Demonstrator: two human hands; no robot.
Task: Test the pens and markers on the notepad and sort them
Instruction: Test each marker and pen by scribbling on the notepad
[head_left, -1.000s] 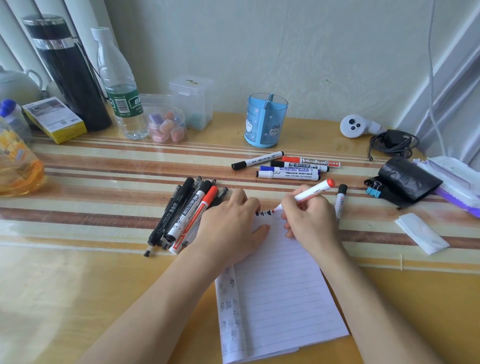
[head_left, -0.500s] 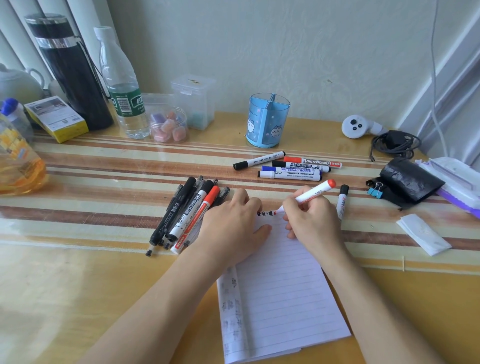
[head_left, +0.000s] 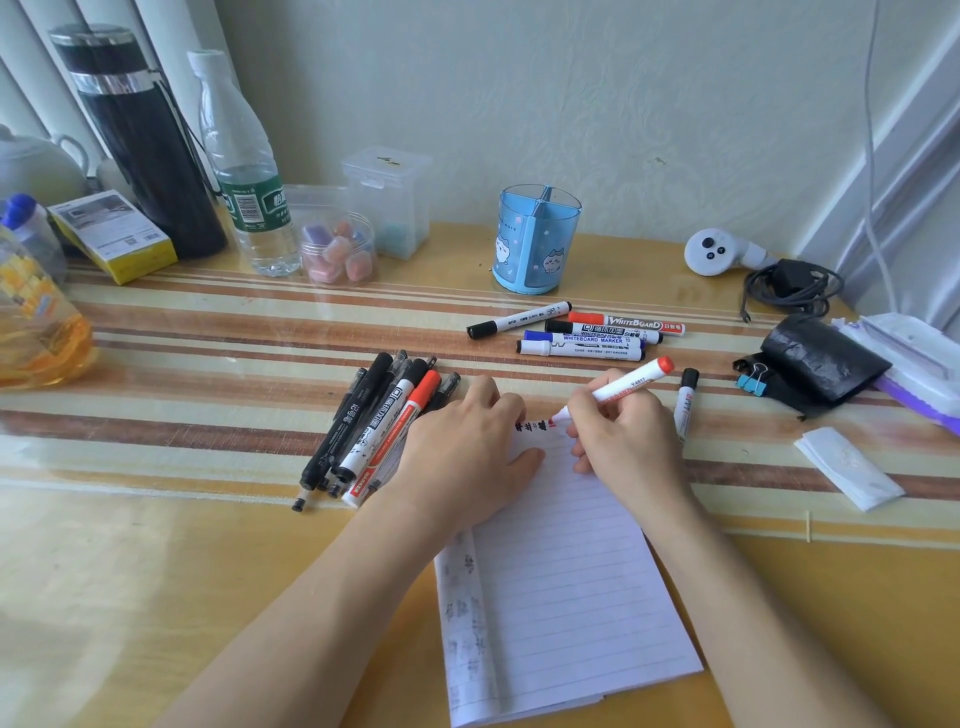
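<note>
On notepad (head_left: 566, 587), top edge: red marker (head_left: 618, 387), tip down at the marks, pinched in curled fingers of right hand (head_left: 626, 434). Left hand (head_left: 467, 447) flat, fingers together, pressing the page. Pen pile (head_left: 374, 421) left; sorted markers (head_left: 582, 335) behind.

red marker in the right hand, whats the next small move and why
Probably finish the short stroke, then lift the red marker: its tip sits at the top of the notepad beside earlier dark marks, the right hand gripping it and the left hand pressing the page flat.
</note>
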